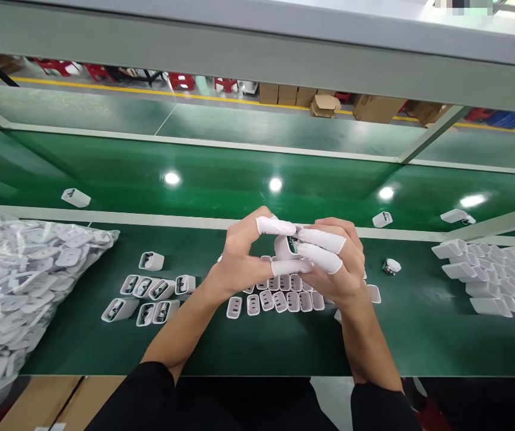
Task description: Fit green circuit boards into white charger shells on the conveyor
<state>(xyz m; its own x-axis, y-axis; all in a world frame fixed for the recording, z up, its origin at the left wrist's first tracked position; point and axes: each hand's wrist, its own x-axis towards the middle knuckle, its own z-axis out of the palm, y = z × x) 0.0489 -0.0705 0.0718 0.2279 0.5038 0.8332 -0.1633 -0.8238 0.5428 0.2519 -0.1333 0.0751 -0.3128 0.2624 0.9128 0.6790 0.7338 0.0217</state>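
Observation:
Over the middle of the green table, both hands hold a small white charger housing with a green circuit board showing in its open end. My left hand grips it from the left, thumb below and index finger above, in white finger cots. From the right, my right hand closes on it with white-cotted fingers at the open end; these partly hide the board. Below the hands lie rows of white slotted end caps. Left of my left forearm, several white housings with boards inside lie on their sides.
A clear bag of white plastic parts fills the left side. White housings are stacked at the right, near a loose circuit board. Behind a pale rail, a green belt carries scattered housings. A shelf beam crosses overhead.

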